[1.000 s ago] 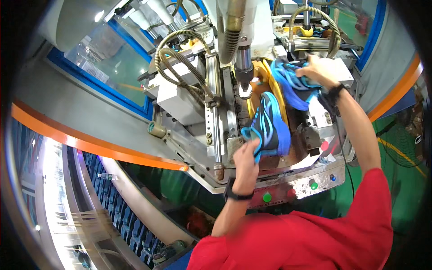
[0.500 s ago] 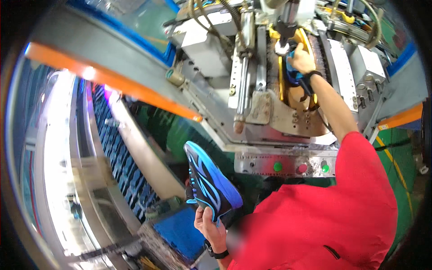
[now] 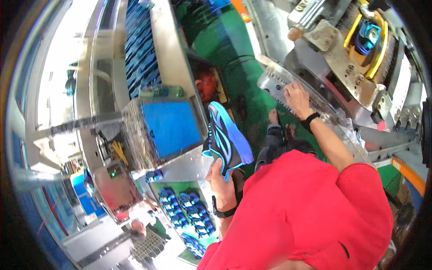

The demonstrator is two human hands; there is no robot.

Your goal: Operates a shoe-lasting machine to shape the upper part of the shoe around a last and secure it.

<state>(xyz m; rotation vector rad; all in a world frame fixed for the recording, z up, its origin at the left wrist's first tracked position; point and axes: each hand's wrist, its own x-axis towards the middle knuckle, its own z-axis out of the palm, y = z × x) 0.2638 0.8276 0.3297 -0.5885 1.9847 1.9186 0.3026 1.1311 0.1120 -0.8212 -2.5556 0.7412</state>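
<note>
Left hand (image 3: 221, 180) fingers grasping blue-black shoe (image 3: 225, 140) by its heel, held near blue tray (image 3: 170, 126); right hand (image 3: 297, 98) rests flat, fingers released, on grey machine (image 3: 360, 72) panel

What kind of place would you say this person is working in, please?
Most likely a shoe factory floor. The left hand holds a blue shoe, more blue shoes lie in rows below, and the right hand rests on a metal machine.
</note>
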